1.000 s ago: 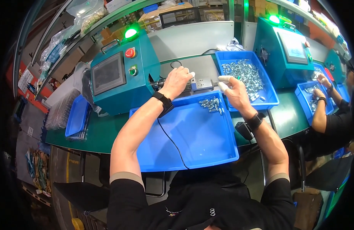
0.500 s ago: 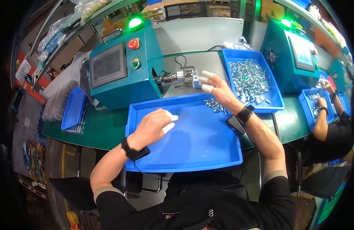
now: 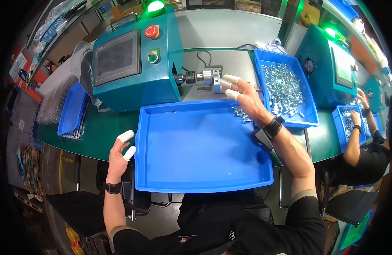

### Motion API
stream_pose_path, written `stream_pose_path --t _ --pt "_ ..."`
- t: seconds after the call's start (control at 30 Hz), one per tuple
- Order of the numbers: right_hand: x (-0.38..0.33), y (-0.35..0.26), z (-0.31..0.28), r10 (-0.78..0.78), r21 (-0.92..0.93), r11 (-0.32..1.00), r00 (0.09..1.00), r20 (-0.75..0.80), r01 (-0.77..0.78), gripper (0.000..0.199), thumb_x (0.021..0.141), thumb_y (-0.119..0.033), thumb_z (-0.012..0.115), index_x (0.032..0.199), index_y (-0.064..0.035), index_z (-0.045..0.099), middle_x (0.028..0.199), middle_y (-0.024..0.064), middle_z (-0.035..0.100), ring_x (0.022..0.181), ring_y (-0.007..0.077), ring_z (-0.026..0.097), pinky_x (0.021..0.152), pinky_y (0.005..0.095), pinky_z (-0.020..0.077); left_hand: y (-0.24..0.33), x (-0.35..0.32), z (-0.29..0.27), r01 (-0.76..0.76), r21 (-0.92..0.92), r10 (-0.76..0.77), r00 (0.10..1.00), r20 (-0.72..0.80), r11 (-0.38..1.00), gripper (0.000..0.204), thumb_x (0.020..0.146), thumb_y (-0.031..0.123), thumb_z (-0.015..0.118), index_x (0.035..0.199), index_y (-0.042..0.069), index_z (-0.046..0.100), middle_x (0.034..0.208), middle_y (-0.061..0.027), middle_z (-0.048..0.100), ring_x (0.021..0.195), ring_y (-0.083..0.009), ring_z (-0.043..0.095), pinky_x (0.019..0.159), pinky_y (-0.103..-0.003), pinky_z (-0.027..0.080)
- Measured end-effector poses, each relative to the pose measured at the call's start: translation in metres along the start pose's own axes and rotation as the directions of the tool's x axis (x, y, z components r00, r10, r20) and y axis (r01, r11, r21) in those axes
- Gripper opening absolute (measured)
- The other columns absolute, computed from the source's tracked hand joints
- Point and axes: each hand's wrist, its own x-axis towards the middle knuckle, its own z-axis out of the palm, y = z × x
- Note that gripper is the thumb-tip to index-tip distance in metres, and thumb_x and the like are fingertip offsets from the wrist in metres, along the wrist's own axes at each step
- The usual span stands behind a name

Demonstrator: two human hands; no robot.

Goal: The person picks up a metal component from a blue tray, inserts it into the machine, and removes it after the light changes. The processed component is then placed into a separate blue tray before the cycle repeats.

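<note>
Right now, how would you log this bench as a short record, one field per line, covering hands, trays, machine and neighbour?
Left hand: beside the front tray, fingers and thumb apart, nothing visibly held
Right hand: fingertips close to the metal fixture; contact unclear
White fingertip covers: on both hands
Front tray: large, blue; small metal parts near its far right corner
Right tray: blue, holding a heap of metal parts
Machine: teal, with screen, red button, lit green lamp
Co-worker: at right, one hand at another blue tray
</note>
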Motion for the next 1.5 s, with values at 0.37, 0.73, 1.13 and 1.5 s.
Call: stream_pose_path --t 0.37,0.73,1.13,1.5 --pt "-0.001 0.01 -0.003 0.045 0.028 0.999 0.995 -0.093 -0.042 0.063 0.102 -0.011 0.064 0.159 0.0009 0.041 0.154 0.0154 0.059 0.134 0.0245 0.062 0.1 0.0342 0.0534 -0.049 -0.001 0.005 0.177 -0.263 -0.237 0.947 -0.218 0.948 0.031 0.109 0.012 0.057 0.136 0.002 0.069 0.129 -0.0112 0.073 0.116 -0.0198 0.069 0.096 -0.031 0.053" --pt "0.001 0.017 0.004 -0.025 0.024 0.999 1.0 -0.013 0.026 0.064 0.102 -0.009 0.063 0.162 -0.0041 0.041 0.156 0.0153 0.058 0.133 0.0244 0.063 0.099 0.034 0.0531 -0.057 0.001 0.013 0.151 -0.232 -0.22 0.924 -0.312 0.961 0.027 0.108 0.013 0.061 0.13 0.003 0.074 0.114 -0.008 0.077 0.095 -0.0129 0.068 0.085 -0.027 0.053" --pt "-0.002 0.013 0.007 0.033 -0.007 0.999 0.978 -0.208 -0.035 0.06 0.103 -0.01 0.063 0.159 -0.0041 0.042 0.145 0.0152 0.065 0.122 0.0226 0.068 0.088 0.0309 0.0553 -0.058 -0.004 0.017 0.126 -0.248 -0.212 0.908 -0.361 0.961 0.024 0.107 0.009 0.062 0.125 0.0 0.074 0.11 -0.0097 0.077 0.095 -0.0146 0.071 0.085 -0.028 0.054" --pt "0.001 0.025 0.006 -0.112 -0.16 0.984 0.969 -0.219 0.078 0.06 0.104 -0.012 0.063 0.159 -0.0028 0.042 0.146 0.0161 0.064 0.127 0.0208 0.064 0.089 0.0318 0.0563 -0.057 -0.005 0.02 0.085 -0.272 -0.183 0.915 -0.359 0.959 0.024 0.107 0.009 0.062 0.125 0.001 0.074 0.109 -0.0072 0.077 0.092 -0.0119 0.069 0.082 -0.026 0.052"
